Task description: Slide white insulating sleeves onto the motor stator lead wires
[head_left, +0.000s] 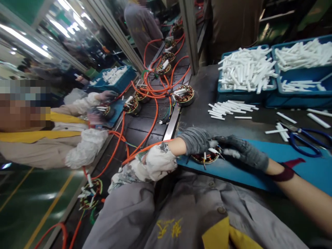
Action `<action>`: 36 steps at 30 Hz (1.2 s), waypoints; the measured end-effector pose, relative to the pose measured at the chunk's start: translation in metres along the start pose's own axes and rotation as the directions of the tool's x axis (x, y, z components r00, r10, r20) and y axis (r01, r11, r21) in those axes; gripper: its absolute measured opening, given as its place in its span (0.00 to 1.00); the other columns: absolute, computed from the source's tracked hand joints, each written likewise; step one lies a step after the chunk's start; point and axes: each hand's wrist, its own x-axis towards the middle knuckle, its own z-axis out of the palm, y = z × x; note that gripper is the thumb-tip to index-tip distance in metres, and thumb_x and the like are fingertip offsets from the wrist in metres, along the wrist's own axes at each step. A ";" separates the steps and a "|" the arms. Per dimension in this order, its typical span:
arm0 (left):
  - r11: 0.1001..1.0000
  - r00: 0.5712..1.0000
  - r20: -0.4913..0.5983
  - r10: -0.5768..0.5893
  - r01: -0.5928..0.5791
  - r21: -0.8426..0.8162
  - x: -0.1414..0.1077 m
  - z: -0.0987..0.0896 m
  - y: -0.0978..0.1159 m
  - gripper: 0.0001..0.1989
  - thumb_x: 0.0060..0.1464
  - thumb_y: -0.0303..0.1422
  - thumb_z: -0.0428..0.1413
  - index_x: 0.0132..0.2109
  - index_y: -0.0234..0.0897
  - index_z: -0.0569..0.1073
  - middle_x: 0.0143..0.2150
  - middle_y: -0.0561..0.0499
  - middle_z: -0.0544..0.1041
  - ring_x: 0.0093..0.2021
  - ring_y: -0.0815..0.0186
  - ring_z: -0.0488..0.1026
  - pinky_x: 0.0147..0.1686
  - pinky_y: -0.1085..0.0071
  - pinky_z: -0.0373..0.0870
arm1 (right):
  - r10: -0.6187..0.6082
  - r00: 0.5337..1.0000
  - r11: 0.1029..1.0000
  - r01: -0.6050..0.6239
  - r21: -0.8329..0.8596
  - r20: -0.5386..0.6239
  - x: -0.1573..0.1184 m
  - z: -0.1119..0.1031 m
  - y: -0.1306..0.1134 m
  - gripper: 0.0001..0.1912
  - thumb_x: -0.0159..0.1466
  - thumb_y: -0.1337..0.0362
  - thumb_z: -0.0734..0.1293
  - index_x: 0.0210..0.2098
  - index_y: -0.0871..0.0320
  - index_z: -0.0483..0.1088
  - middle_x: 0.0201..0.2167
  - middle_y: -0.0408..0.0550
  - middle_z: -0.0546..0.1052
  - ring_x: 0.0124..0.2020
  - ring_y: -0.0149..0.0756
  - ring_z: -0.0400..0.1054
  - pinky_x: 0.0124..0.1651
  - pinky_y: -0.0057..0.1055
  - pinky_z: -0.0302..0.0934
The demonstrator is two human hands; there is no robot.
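My left hand, in a grey knit glove, reaches over a round wire-wound stator on the blue mat. My right hand, in a darker grey glove, comes in from the other side. The fingertips of both hands are bent together just above the stator's far edge. What they pinch, if anything, is too small and blurred to make out. Short white sleeves and thin leads stick up from the stator, partly covered by my fingers.
Blue bins heaped with white sleeves stand at the back right. Loose sleeves and blue-handled scissors lie nearer. On the left, orange cables and more stators line the conveyor; a co-worker's gloved hands handle another stator.
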 end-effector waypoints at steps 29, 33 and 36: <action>0.995 0.995 -0.011 -0.097 0.097 0.014 0.003 0.005 0.012 0.22 0.64 0.47 0.56 0.54 0.37 0.81 0.46 0.43 0.84 0.46 0.52 0.81 0.43 0.64 0.74 | 0.305 0.946 0.933 -0.272 0.237 -0.114 -0.021 -0.001 -0.004 0.18 0.68 0.49 0.68 0.49 0.54 0.77 0.46 0.52 0.83 0.45 0.48 0.78 0.53 0.45 0.74; 0.989 0.977 -0.158 -0.141 0.131 -0.073 0.003 0.008 -0.007 0.28 0.60 0.49 0.62 0.62 0.41 0.75 0.51 0.48 0.83 0.49 0.59 0.80 0.48 0.67 0.73 | 0.373 0.913 0.923 -0.346 0.169 -0.163 -0.039 -0.003 -0.013 0.15 0.70 0.51 0.66 0.46 0.52 0.78 0.44 0.51 0.84 0.44 0.46 0.79 0.53 0.45 0.75; 0.986 0.921 -0.363 -0.140 0.164 0.036 -0.005 0.018 -0.009 0.29 0.61 0.47 0.62 0.64 0.40 0.73 0.58 0.44 0.80 0.53 0.54 0.78 0.54 0.59 0.72 | 0.302 0.933 0.947 -0.269 0.177 -0.194 -0.035 0.005 -0.027 0.13 0.70 0.52 0.66 0.45 0.52 0.78 0.43 0.50 0.84 0.43 0.44 0.80 0.51 0.42 0.76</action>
